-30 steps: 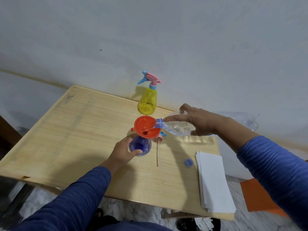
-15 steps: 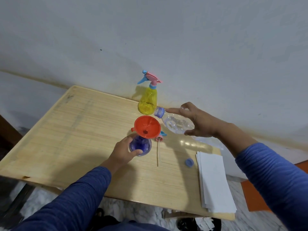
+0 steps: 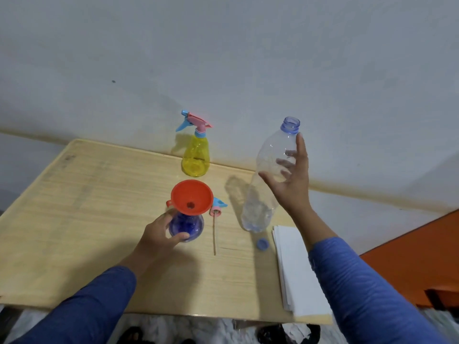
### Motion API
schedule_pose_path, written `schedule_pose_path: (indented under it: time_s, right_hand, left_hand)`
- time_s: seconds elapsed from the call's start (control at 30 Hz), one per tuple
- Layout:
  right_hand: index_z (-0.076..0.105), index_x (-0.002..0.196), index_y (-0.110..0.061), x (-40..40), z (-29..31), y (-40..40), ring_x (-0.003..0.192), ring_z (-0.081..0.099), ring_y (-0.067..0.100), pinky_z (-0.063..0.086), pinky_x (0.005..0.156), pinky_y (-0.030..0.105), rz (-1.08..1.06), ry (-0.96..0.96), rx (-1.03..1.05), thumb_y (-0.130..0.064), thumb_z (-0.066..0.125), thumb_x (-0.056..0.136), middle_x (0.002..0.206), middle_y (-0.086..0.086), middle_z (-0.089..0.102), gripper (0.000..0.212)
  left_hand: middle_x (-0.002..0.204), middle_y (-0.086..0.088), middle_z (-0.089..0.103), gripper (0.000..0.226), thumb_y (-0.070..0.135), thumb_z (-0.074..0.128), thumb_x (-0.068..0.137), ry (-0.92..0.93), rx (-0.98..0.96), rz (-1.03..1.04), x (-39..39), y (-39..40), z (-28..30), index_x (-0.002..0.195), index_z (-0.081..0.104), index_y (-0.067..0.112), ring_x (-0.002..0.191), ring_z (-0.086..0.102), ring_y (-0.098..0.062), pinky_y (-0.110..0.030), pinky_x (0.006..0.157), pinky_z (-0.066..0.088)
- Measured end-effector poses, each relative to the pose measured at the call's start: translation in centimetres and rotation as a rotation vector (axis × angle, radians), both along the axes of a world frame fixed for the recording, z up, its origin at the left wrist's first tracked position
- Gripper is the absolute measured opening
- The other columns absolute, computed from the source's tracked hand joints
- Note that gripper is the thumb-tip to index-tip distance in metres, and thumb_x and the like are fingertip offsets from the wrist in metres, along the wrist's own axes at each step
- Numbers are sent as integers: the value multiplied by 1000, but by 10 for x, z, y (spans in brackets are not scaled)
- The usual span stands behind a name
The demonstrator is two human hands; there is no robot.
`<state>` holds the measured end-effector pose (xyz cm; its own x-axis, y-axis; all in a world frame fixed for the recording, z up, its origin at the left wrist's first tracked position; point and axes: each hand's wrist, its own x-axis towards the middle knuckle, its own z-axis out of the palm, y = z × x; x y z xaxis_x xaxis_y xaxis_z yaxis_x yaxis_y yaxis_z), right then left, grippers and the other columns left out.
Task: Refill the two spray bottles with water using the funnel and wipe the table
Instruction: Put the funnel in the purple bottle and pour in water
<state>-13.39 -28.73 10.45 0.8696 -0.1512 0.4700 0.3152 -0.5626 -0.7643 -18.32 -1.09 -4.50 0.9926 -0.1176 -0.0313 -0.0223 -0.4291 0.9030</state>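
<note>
The head camera looks down at a wooden surface (image 3: 74, 219) that stands against a pale wall (image 3: 223, 58). Near the middle stands a blue spray bottle (image 3: 186, 225) with its top off. An orange funnel (image 3: 191, 196) sits in its neck. The left hand (image 3: 159, 238) holds this blue bottle, with the fingers and thumb curled round its round body. Just to the right of the funnel lies the spray top (image 3: 216, 207), pink and light blue, with its thin tube (image 3: 214, 234) lying on the wood and pointing toward the near edge. At the far side, close to the wall, stands a yellow spray bottle (image 3: 196, 157) with its pink and blue top screwed on. To the right, a clear plastic water bottle (image 3: 268, 180) stands nearly upright with its open mouth at the top and its bottom on or just above the wood. It looks almost empty. The right hand (image 3: 290, 184) is at the right side of the clear bottle, with the fingers spread wide and mostly straight; the thumb touches the front and the fingers show through the plastic behind it. A small blue cap (image 3: 262, 244) lies on the wood near the bottom of the clear bottle. Just right of the cap lies a stack of white paper sheets (image 3: 298, 269), which reaches the near right corner. Both arms wear blue sleeves (image 3: 372, 294).
</note>
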Motion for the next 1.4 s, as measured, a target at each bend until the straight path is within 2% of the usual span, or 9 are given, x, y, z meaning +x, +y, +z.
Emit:
schedule_pose_path:
  time_s: [0.17,0.4,0.57,0.7,0.87,1.0,1.17,1.33,1.4]
  right_hand:
    - [12,133,-58,-4,-10,13,103,57,19,49,94,47,-107,-83,86,-12,82,63,124,3,38,109]
    - [13,138,-44,-14,-15,15,107,55,18,48,96,39,-149,-134,61,-11,84,65,134,9,37,107]
    - [8,142,-41,-21,-13,8,129,43,25,40,107,37,-124,-129,-8,-25,83,69,141,-3,29,106]
    - [20,141,-26,-31,-4,9,137,26,22,22,111,14,-237,-272,-115,-32,69,79,145,19,28,79]
    - [48,124,-16,-41,5,24,120,43,28,43,95,43,-224,-552,-332,-14,65,79,131,17,37,48]
    - [61,112,-5,-49,-2,51,104,49,18,39,93,18,40,-398,-303,-10,60,83,114,20,49,30]
    - [63,114,-11,-49,-29,71,102,52,14,43,87,18,250,-127,-343,-19,58,86,112,12,51,30]
    - [61,120,-18,-42,-50,79,101,58,21,40,80,3,333,81,-338,-13,56,89,125,10,47,32]
    - [62,119,-17,-39,-52,80,104,57,21,45,83,12,356,103,-354,-13,47,86,126,11,48,36]
  left_hand:
    - [106,10,60,55,40,68,64,24,13,5,-1,-2,4,115,47,37,99,58,-11,-28,83,48]
    - [109,5,60,64,42,68,64,42,66,17,0,-1,3,124,50,25,100,57,-15,-32,87,49]
    - [110,5,59,57,25,75,76,6,58,-2,-2,-2,3,126,49,22,102,55,-14,-28,88,45]
    - [111,8,57,58,20,75,77,-23,47,-9,-3,-3,5,127,47,25,103,54,-12,-28,90,45]
    - [115,9,58,58,23,75,77,-29,25,-28,-4,-1,2,123,43,38,106,55,-11,-30,93,46]
    - [116,5,61,59,24,75,76,-26,23,-19,-2,1,-4,128,47,30,108,57,-14,-34,96,47]
    - [116,8,60,59,24,76,76,-46,0,-17,-1,0,-4,123,44,38,107,56,-11,-28,92,45]
    - [116,10,59,61,30,76,73,-39,-16,-18,0,0,-6,121,41,43,107,56,-12,-31,92,48]
    - [115,11,59,61,36,74,70,-36,-20,-12,0,0,-5,122,42,42,106,56,-10,-27,91,47]
